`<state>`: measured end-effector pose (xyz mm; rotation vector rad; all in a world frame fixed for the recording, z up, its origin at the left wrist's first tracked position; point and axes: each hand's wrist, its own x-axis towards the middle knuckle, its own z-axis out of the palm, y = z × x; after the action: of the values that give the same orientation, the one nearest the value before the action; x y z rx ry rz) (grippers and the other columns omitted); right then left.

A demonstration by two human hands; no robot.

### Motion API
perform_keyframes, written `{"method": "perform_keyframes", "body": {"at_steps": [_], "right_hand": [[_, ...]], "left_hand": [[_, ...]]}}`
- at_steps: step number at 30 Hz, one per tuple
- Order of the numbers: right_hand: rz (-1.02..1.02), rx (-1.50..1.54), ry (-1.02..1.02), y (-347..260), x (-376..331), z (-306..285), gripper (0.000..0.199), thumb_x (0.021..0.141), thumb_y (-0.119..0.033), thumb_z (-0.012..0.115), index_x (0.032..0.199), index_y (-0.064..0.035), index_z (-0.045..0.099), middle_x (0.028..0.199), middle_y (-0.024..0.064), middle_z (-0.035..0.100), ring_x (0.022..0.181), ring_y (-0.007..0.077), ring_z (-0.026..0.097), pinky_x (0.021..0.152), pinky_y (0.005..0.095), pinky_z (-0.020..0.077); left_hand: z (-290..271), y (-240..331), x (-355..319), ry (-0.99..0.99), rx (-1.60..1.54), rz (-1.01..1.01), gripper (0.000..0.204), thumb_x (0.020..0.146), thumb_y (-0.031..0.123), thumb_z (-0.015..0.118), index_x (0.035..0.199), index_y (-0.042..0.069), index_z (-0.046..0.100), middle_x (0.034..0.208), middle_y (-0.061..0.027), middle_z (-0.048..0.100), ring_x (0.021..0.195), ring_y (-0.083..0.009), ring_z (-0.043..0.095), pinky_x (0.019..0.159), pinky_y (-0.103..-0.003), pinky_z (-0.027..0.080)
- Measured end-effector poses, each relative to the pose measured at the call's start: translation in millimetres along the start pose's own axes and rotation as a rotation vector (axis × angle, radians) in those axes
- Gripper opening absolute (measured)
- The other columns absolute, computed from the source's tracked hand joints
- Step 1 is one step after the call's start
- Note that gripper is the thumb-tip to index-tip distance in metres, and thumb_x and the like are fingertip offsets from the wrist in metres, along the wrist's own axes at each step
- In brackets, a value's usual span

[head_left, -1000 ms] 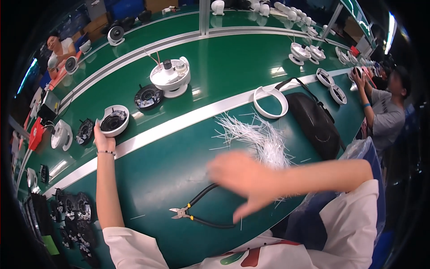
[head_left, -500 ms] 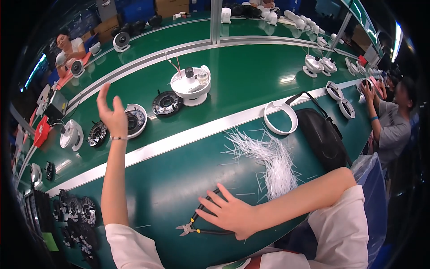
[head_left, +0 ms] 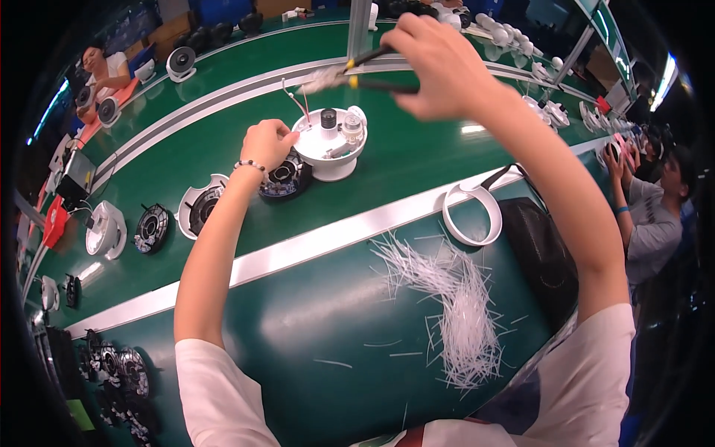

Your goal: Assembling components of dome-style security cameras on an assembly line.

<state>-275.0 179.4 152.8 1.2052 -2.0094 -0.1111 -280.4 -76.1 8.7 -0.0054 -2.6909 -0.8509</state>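
Observation:
In my right hand I grip a pair of cutting pliers with black handles and yellow marks. Their jaws, smeared by motion, are above the thin wires rising from a white round housing. This housing stands on its base, with a black cylinder and a clear round part inside. My left hand has its fingers curled closed at the housing's left rim. A black round part with a ring-shaped centre lies just below that hand, partly covered by it.
Thin white strips lie heaped on the near table. Beside them are a white ring and a black case. Several black round parts sit at lower left. A metal post stands behind; people work at left and right.
My right hand has lifted the cutting pliers off the table and carried them up to the wires. My left hand has moved right and closed at the white housing's rim.

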Motion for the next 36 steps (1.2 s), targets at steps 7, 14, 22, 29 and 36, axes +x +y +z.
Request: {"method": "perform_keyframes", "body": {"at_steps": [7,14,22,29,36], "right_hand": [[-0.129,-0.045,-0.331,49.4,20.2,89.9,0.047,0.045,-0.013,0.071,0.088,-0.004,0.057,0.088,0.0086,0.048,0.085,0.0231,0.048,0.072,0.0322,0.0407],[-0.146,-0.06,-0.461,36.0,24.9,106.1,0.048,0.046,-0.014,0.071,0.092,-0.0051,0.058,0.088,0.0078,0.048,0.086,0.0217,0.048,0.074,0.0301,0.0404],[-0.111,-0.091,-0.467,42.1,16.7,98.7,0.046,0.048,-0.017,0.072,0.091,-0.005,0.059,0.085,0.0072,0.048,0.083,0.0213,0.048,0.072,0.0299,0.0409],[-0.116,-0.154,-0.517,46.2,13.9,93.8,0.042,0.049,-0.019,0.072,0.087,-0.005,0.061,0.082,0.0068,0.049,0.083,0.0211,0.048,0.071,0.0295,0.041],[-0.13,-0.204,-0.561,58.0,8.8,91.3,0.044,0.049,-0.021,0.073,0.089,-0.0056,0.061,0.084,0.0062,0.05,0.084,0.0202,0.048,0.072,0.0293,0.0404]], "left_hand": [[4.3,13.3,14.9,0.008,0.015,0.035,0.014,0.071,0.018,0.06,0.071,0.004,0.063,0.069,-0.0142,0.061,0.069,-0.0297,0.06,0.066,-0.036,0.047],[13.3,22.6,22.3,0.004,-0.023,0.064,0.015,0.072,0.017,0.059,0.072,0.003,0.063,0.07,-0.0156,0.061,0.07,-0.0311,0.059,0.066,-0.038,0.047],[25.2,32.2,28.5,-0.007,-0.005,0.072,0.015,0.072,0.017,0.059,0.073,0.003,0.063,0.073,-0.017,0.061,0.072,-0.0323,0.059,0.068,-0.038,0.047],[36.1,42.9,31.6,-0.02,-0.008,0.094,0.015,0.072,0.018,0.06,0.073,0.004,0.063,0.074,-0.0166,0.061,0.074,-0.0322,0.059,0.069,-0.038,0.047],[47.6,51.9,45.4,0.068,0.062,0.163,0.015,0.074,0.014,0.057,0.069,0.001,0.061,0.059,-0.0092,0.06,0.059,-0.0217,0.06,0.059,-0.03,0.046]]}}
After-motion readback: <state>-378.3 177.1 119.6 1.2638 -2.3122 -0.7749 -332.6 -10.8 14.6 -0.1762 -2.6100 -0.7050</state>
